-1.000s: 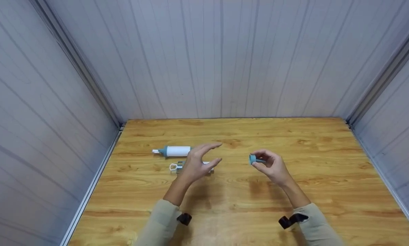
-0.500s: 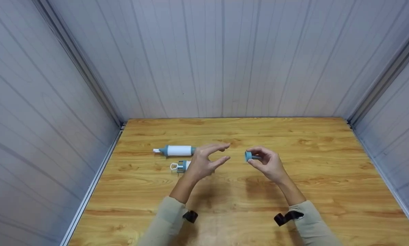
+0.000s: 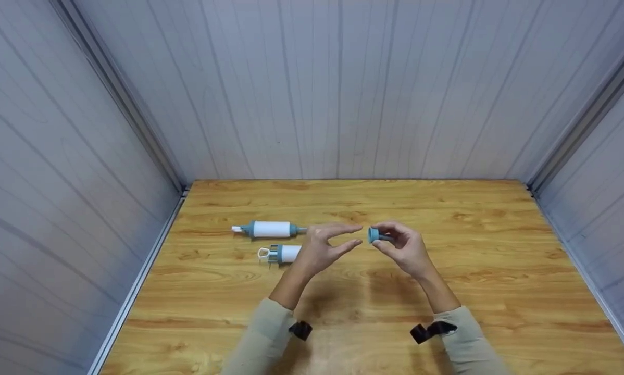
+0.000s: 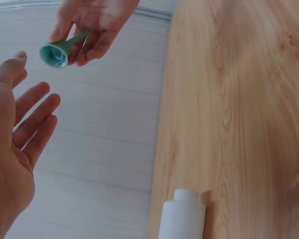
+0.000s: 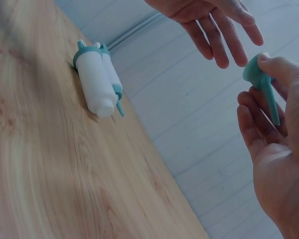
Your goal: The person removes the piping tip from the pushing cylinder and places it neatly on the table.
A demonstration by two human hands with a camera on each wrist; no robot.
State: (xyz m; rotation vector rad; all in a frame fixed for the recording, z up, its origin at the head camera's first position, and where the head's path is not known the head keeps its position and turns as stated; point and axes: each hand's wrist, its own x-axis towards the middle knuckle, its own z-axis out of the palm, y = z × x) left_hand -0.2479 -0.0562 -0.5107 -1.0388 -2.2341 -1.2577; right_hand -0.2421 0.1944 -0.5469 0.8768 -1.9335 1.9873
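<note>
Between its thumb and fingertips, my right hand [image 3: 408, 252] pinches a small teal funnel-shaped nozzle [image 3: 373, 235]. The wide round mouth faces left, and in the right wrist view the thin spout [image 5: 271, 104] runs back over the curled fingers. My left hand [image 3: 320, 252] is held just left of that mouth, thumb and fingers apart, with nothing in its grasp. A narrow gap separates its fingertips from the nozzle. Behind and beneath the left hand lies a white bottle with a teal end [image 3: 290, 253], its right part hidden in the head view.
A second white bottle [image 3: 271, 229] with teal ends and a thin spout lies just beyond the first on the wooden table [image 3: 473, 224]. Pale panel walls [image 3: 312, 94] enclose the back and both sides.
Both hands have come closer together: the left moved right, and the right moved left and slightly up with the nozzle. More of the far bottle's spout now shows.
</note>
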